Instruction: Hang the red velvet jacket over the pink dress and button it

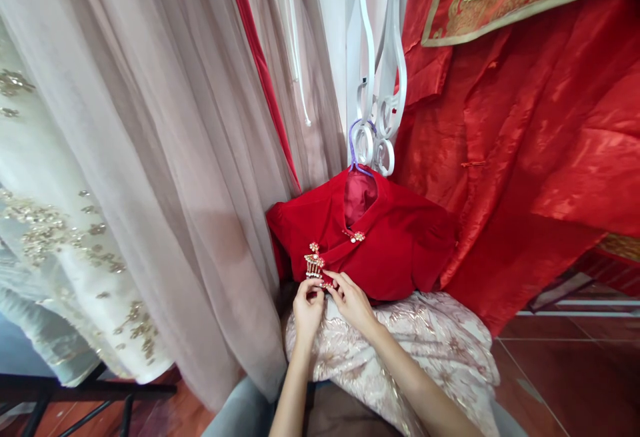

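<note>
A short red velvet jacket point(390, 243) hangs on a purple hanger point(356, 150) hooked to a white scrolled metal rack point(383, 117). A gold beaded tassel ornament point(314, 263) hangs at its side closure, and a small pearl button point(357, 237) sits at the collar. My left hand point(307, 309) and my right hand point(351, 300) meet at the jacket's lower edge, just under the ornament. Both have fingers pinched on the red fabric there. A pink and gold brocade skirt point(440, 350) lies below the jacket, under my forearms.
Sheer beige tulle point(165, 157) and a white gold-sequinned gown point(55, 243) hang at the left. Shiny red satin robes with gold embroidered trim point(540, 110) hang at the right. Red tiled floor point(575, 370) shows at lower right, and a black rack base point(75, 393) at lower left.
</note>
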A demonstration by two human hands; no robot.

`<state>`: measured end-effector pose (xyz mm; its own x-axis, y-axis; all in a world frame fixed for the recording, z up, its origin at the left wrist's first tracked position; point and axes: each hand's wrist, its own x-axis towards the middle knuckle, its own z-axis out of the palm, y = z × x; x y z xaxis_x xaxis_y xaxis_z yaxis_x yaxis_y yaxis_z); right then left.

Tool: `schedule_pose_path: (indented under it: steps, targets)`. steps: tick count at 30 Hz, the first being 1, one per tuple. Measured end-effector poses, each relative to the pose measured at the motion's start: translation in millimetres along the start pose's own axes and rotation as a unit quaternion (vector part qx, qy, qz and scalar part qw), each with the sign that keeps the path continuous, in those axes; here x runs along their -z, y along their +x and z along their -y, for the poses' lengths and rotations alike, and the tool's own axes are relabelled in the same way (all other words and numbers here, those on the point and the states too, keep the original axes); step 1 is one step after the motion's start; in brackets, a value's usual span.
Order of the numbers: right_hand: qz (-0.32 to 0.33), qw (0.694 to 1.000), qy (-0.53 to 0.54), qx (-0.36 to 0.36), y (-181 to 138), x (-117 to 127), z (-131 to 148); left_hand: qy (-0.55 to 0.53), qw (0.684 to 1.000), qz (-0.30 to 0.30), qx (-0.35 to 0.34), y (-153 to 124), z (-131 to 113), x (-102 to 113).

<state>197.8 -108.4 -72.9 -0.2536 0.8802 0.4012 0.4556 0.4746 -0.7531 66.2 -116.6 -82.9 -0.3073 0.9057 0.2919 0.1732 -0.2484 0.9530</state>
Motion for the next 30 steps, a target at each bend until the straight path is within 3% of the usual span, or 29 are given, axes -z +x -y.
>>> schedule_pose_path:
  steps: [6, 19, 30]
  targets:
    - [0.013, 1.000, 0.004, -0.003, -2, 0, 1, -0.018, 0.999, 0.030, 0.017, -1, 0, 4]
    - [-0.005, 1.000, -0.001, 0.002, 0, -6, -2, -0.052, 0.997, 0.023, 0.059, -3, -1, 8]
    - [-0.025, 0.999, -0.010, 0.024, -3, -5, 0, -0.017, 0.995, 0.082, 0.058, 2, -4, 17]
